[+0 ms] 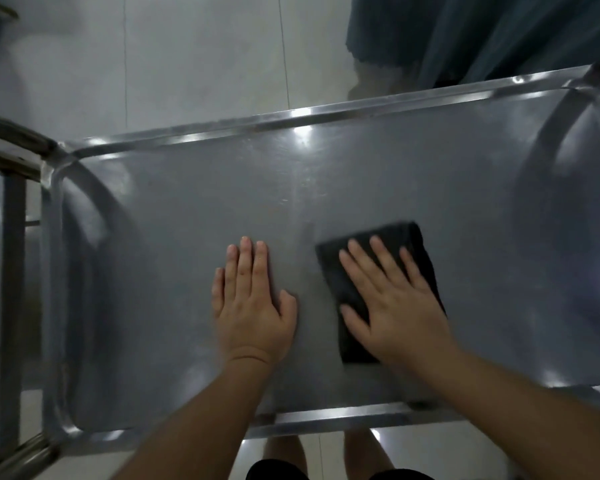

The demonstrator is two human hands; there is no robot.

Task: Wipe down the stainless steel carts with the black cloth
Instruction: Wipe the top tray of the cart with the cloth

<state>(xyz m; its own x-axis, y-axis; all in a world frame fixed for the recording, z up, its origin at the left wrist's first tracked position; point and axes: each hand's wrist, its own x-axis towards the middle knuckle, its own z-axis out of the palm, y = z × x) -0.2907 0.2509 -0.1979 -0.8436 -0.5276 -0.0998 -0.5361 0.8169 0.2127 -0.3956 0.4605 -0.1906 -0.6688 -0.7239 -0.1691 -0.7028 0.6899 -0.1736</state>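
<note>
- Right then, the black cloth [378, 271] lay folded on the cart [326, 188] top, near the front edge.
- The right hand [392, 303] pressed flat on the cloth, fingers spread wide.
- The left hand [250, 303] lay flat and empty on bare steel just beside it.
- A dark curtain [482, 32] hung behind the cart.

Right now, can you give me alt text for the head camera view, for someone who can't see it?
A person's right hand presses a folded black cloth flat on the top shelf of a stainless steel cart, while the left hand rests open, palm down, on the bare metal beside it. Both hands are seen from above; a pale tiled floor lies beyond the cart.
</note>
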